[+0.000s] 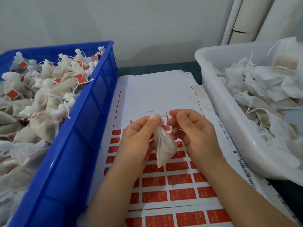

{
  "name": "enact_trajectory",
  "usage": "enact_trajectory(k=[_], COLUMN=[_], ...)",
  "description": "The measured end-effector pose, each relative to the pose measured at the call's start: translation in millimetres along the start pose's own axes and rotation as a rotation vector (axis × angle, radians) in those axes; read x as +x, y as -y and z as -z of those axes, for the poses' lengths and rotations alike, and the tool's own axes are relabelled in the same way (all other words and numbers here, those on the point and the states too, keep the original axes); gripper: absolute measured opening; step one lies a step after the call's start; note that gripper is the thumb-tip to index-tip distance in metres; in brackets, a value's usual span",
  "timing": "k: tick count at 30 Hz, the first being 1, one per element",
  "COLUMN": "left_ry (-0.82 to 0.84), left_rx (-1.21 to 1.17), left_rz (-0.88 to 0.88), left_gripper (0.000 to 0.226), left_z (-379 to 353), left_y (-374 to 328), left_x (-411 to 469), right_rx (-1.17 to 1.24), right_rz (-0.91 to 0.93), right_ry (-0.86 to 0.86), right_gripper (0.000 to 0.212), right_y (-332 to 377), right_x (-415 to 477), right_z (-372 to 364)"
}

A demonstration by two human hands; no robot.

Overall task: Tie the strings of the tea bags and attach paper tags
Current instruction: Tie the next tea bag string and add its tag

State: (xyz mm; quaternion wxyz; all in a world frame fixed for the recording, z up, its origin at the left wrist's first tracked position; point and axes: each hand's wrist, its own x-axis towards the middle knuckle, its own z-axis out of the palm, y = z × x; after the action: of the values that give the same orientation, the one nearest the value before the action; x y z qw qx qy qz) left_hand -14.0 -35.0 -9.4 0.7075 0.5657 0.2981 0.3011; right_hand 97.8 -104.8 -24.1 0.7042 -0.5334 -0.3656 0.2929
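pinching the tea bag [164, 146] neck with the left hand [139, 136], nipping its string [164, 115] with the right hand [191, 128], over the tag sheet [180, 180]; likely mid-tying, calling next for a snug pull, then a tag

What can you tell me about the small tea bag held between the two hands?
The small white mesh tea bag looks like thin translucent fabric with pale filling inside. Its neck is gathered at the top and its body hangs tilted above the sheet of red paper tags. The left hand pinches the neck; the right hand pinches its thin white string. No tag shows on it.
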Motion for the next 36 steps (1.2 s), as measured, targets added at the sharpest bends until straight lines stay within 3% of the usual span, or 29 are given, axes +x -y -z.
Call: enact_trajectory(k=[4,10,23,31,36], left_ry=[0.019,0.068,-0.005,-0.086,-0.112], left_rx=[-0.032,-0.118,-0.264,0.002,0.162], left_rz=[-0.017,0.003,0.059,0.04,0.042], left_gripper=[0.021,0.02,0.018,0.021,0.026], left_z=[1.0,4.6,8.5,8.7,5.4], left_y=[-0.1,1.8,0.7,1.3,4.7], left_x=[0.5,2.7,4.2,3.4,3.1], right_rx=[-0.059,-0.185,-0.163,-0.101,0.002], right_rz=[0.082,0.191,0.161,0.151,0.124], right_ry=[0.1,0.042,0.021,-0.116,-0.079], right_gripper=[0.014,0.012,0.019,0.015,0.018], right_y=[3.7,2.2,3.4,5.9,7.3], right_x=[-5.4,-6.3,-4.8,-5.4,-3.9], right_z=[-3.9,-5.9,-4.7,-0.7,0.5])
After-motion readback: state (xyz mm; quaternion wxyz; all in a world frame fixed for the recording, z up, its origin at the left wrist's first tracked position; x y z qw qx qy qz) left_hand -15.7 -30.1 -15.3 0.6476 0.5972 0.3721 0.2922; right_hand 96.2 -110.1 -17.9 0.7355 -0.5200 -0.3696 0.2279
